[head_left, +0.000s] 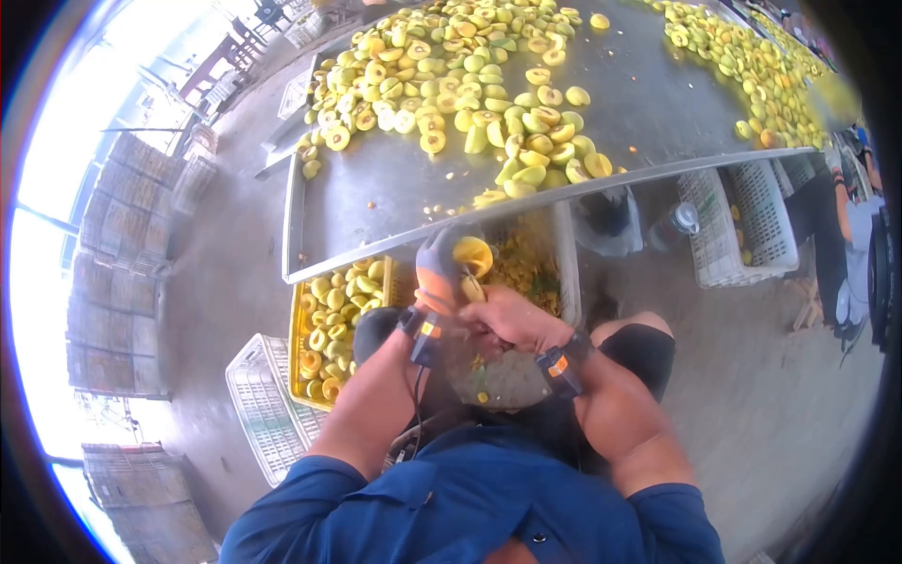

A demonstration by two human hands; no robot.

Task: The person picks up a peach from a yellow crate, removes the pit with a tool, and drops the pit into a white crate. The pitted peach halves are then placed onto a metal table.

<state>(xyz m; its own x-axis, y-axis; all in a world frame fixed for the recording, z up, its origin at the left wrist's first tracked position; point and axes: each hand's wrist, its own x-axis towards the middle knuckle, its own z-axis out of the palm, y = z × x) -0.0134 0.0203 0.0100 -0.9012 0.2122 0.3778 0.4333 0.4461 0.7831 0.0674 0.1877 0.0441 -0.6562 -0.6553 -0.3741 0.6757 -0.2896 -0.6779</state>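
My left hand (438,270), in a grey and orange glove, is at the front edge of the metal table, closed on a yellow halved fruit (473,255). Close beside it, my bare right hand (493,315) has its fingers curled just below the fruit; whatever it grips is too small and blurred to name. Under both hands stands a bin (569,263) with yellow-green scraps in it. To the left, a yellow crate (298,352) holds many green and yellow fruit halves.
Piles of halved fruit (536,141) lie on the metal table (376,202). White crates (258,404) stand at the lower left, another (742,230) under the table at the right, near a lidded container (684,218). A person (857,221) is at the far right.
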